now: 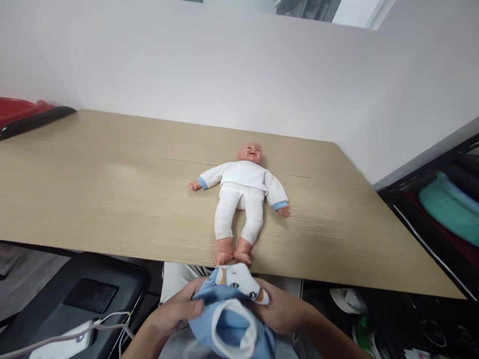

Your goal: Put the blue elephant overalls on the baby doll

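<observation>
A small blue garment [220, 295] with white trim and a cartoon animal face is bunched in front of me, below the table's front edge. Its round white-edged opening faces up towards me. My left hand [178, 308] grips it from the left, thumb on top of the cloth. On the other side, my right hand [277, 310] is closed on the garment, its fingers partly hidden by the fabric. A baby doll [245, 175] lies face up just beyond, arms spread, in white top and trousers with blue cuffs. Its bare feet point towards me, close to the garment.
The doll lies on a wooden table [123, 199] against a white wall. A red container [18, 112] stands at the far left. A black chair [123, 276] holds a phone [91, 295] and a white power strip [63, 343]. A shelf with a teal item [449, 207] is at right.
</observation>
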Action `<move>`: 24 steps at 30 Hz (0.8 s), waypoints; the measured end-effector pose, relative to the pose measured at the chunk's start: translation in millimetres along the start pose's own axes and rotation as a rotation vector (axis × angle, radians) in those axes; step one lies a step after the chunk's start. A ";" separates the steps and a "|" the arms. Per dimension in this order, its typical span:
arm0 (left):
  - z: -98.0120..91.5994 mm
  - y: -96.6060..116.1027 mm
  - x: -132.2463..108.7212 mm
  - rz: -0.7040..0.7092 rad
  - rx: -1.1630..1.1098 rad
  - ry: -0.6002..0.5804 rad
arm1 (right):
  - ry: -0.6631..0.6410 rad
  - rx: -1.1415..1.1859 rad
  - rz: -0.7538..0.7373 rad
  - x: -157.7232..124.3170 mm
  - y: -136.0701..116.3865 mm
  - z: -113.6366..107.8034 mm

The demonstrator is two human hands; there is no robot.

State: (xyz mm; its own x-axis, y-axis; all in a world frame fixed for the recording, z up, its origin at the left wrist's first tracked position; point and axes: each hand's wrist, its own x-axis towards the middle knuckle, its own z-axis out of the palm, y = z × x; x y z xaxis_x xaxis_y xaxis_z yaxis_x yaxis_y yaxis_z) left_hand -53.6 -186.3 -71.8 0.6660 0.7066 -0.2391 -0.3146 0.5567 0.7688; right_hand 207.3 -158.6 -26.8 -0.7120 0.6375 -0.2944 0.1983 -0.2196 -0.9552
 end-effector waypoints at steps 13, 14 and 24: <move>-0.8 -3.3 -19.0 0.088 0.087 0.023 | 0.067 0.210 0.139 -2.1 -7.4 16.9; -1.6 -4.1 -19.5 0.092 0.065 0.037 | 0.071 0.204 0.109 -0.6 -8.9 17.5; 7.3 23.8 -8.4 0.116 0.377 0.248 | 0.239 -0.039 0.004 18.1 -24.0 19.7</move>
State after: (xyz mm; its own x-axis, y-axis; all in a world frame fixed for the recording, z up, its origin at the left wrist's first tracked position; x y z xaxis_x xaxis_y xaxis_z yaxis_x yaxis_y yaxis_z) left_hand -61.8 -182.2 -47.2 0.4448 0.8633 -0.2383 -0.0794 0.3030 0.9497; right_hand 176.4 -156.3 -8.6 -0.5320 0.7945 -0.2928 0.2302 -0.1971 -0.9530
